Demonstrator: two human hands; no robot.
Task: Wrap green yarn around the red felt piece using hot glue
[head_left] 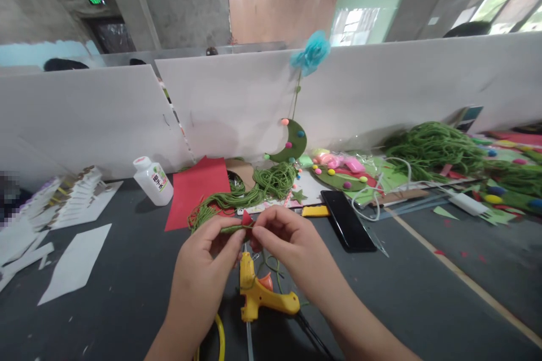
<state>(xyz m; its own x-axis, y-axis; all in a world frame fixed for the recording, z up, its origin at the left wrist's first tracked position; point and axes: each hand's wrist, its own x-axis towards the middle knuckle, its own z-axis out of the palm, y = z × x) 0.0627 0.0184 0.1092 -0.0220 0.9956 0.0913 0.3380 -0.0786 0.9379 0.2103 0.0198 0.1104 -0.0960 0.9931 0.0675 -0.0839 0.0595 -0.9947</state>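
My left hand point(205, 262) pinches a small strip of green yarn point(232, 229) between thumb and fingers. My right hand point(290, 240) closes its thumb and fingertips on the yarn's other end, touching the left fingertips. Between the two hands a small red pointed piece point(247, 218) sticks up; how it joins the yarn is hidden by the fingers. Below them lies a yellow glue gun point(249, 293) with an orange trigger and a clear glue stick at its rear. Loose green strands hang over the gun. Behind the hands rests a bundle of green yarn point(271, 181).
A black phone point(348, 220) lies to the right, beside a yellow-handled cutter point(315, 211). Red sheet point(199, 183) and white bottle point(153, 180) are at left. A green crescent point(296, 144) with pompoms leans on the white partition. White cables point(409, 172) and yarn piles spread rightward.
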